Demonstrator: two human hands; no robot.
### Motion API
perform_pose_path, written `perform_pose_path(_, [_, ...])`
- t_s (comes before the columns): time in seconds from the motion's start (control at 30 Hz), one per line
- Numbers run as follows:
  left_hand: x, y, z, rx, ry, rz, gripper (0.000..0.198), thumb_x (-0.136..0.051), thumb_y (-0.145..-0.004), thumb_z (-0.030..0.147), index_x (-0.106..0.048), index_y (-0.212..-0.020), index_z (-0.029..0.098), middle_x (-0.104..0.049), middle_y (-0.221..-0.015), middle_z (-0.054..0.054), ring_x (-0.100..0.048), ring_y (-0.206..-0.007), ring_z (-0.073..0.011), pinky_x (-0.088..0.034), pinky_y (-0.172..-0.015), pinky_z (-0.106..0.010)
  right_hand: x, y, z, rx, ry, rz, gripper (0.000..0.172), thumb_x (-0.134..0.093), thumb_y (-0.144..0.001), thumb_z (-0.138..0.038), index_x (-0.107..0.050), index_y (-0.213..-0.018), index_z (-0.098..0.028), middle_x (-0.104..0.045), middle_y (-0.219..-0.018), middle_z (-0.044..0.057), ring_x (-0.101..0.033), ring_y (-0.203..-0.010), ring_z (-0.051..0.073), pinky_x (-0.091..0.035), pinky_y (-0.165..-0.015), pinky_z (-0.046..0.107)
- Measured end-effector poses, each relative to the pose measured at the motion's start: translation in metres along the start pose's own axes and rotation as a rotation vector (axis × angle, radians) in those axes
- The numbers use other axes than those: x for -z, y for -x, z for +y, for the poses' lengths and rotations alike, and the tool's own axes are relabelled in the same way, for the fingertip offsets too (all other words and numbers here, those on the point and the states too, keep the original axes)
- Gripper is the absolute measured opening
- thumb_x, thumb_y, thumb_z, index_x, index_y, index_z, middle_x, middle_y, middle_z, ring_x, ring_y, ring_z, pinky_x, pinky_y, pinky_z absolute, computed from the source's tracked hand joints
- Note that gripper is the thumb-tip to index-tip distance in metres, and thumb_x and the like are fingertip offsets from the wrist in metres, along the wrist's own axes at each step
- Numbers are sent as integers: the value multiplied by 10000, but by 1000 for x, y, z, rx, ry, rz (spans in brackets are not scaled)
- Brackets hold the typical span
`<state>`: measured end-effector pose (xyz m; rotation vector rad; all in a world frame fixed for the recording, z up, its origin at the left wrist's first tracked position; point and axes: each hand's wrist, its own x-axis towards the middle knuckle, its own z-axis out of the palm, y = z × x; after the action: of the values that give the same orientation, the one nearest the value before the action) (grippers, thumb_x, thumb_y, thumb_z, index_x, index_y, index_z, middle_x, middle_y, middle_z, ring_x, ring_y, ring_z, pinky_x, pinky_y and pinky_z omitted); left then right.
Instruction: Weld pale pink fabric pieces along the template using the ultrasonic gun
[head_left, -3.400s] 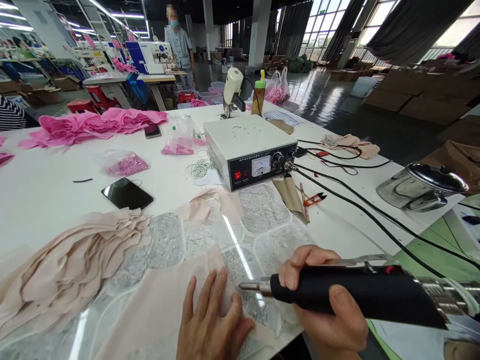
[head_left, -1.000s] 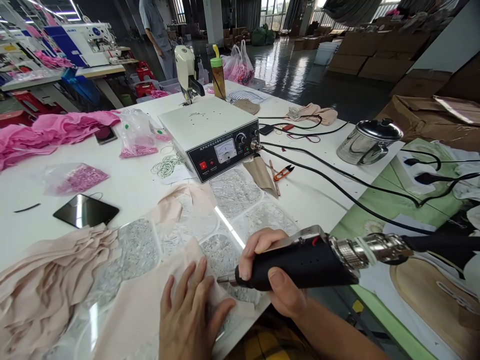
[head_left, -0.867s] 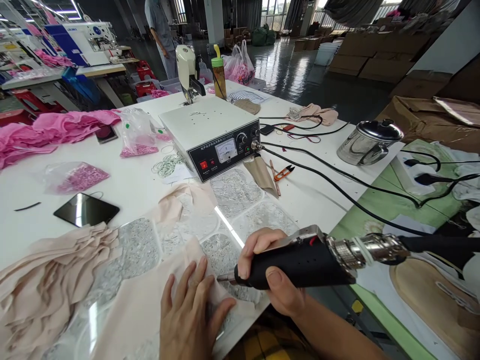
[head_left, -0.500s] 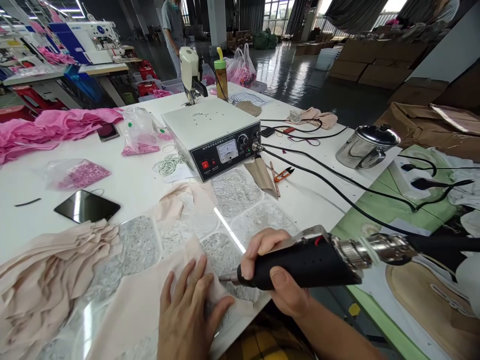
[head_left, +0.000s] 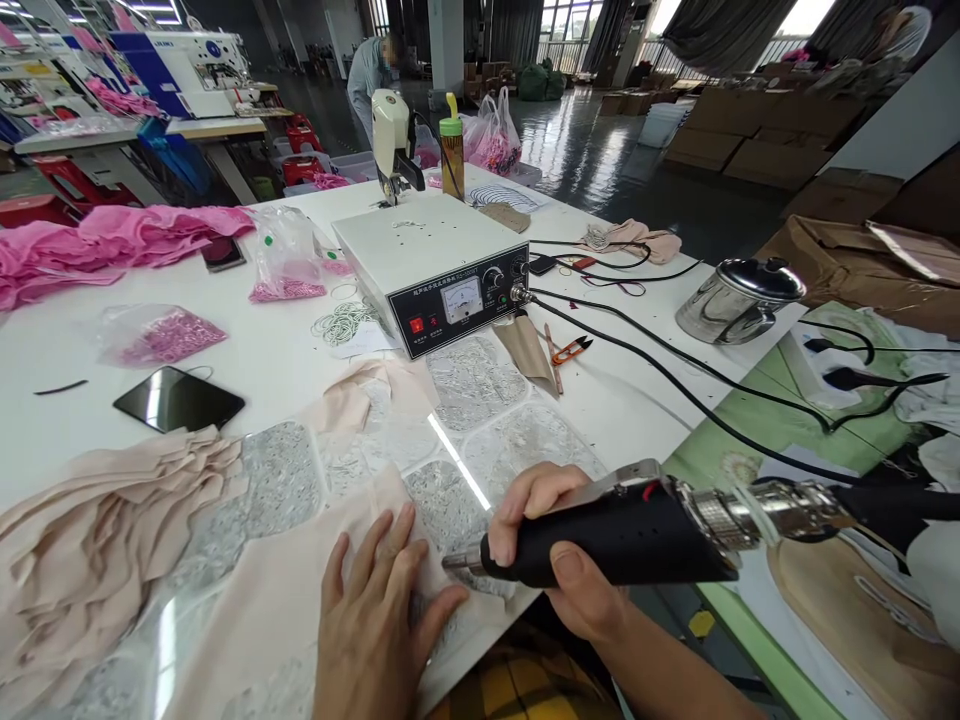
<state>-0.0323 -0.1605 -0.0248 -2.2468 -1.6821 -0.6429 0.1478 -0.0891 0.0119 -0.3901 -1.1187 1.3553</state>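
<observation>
My left hand (head_left: pixel 382 605) lies flat with its fingers spread on a pale beige piece of fabric (head_left: pixel 277 570), which rests on a stone-patterned, glossy mat (head_left: pixel 281 480). In my right hand (head_left: pixel 577 590) is a black handheld ultrasonic welding tool (head_left: pixel 622 530), held nearly level, with its metal tip pointing left. The tip is close to the fabric's edge, beside my left thumb and index finger; whether it touches the cloth I cannot tell. A cable leaves the tool's back end on the right. Behind the mat stands the control box (head_left: pixel 457 295) with a dial meter and red switch.
Beige fabric pieces (head_left: pixel 112 530) are piled at left, near a phone (head_left: pixel 180 400) and bags of pink bits (head_left: pixel 172 335). Orange-handled thread snips (head_left: pixel 571 350), black cables (head_left: pixel 645 350) and a steel mug (head_left: pixel 739 300) occupy the right. Farther back are a bottle (head_left: pixel 452 155) and a person (head_left: pixel 367 80).
The tool's tip has drawn slightly right, away from my left fingers. My left hand stays on the fabric. The person in the background has bent forward. The view has shifted a little.
</observation>
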Motion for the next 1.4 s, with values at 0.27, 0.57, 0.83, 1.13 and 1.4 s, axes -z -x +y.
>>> perform_pose_path(0.27, [0,1,-2,-31,-30,-4,256,-477,-1022,424,-593,-1009,196,-686,-1259,-139,-616,-1147,-349,-322,-1056,-525,-1,-1,-3,20,-9,32,176,-605,-905,-420,-567,-994,-273,-568,-901,11,-595,-568,121,-531,-541,320])
perform_pose_path(0.57, [-1,1,-1,-14,-22,-7,267,-463,-1024,433,-597,-1007,202,-681,-1271,-137,-619,-1153,-339,-299,-1089,-520,5,8,-16,-16,-7,29,179,-596,-898,-405,-575,-1007,-264,-553,-905,3,-600,-593,112,-510,-560,306])
perform_pose_path(0.83, [-2,-1,-2,-44,-35,17,262,-480,-1017,425,-601,-994,194,-689,-1251,-148,-633,-1132,-346,-312,-1081,-521,2,10,-15,-29,13,30,195,-590,-896,-429,-548,-998,-268,-562,-906,10,-594,-572,123,-495,-529,317])
perform_pose_path(1.13, [-1,-2,-3,-46,-32,22,257,-494,-1011,421,-605,-997,189,-693,-1247,-149,-646,-1124,-350,-331,-1073,-527,7,15,-36,-77,6,54,199,-590,-893,-456,-559,-977,-279,-537,-886,5,-577,-569,120,-494,-525,312])
perform_pose_path(1.4, [1,-6,1,-59,-49,35,274,-489,-1009,421,-610,-994,176,-694,-1236,-165,-650,-1104,-360,-342,-1063,-538,12,25,-39,-68,108,39,198,-575,-896,-462,-549,-1005,-299,-540,-884,3,-583,-571,133,-484,-524,321])
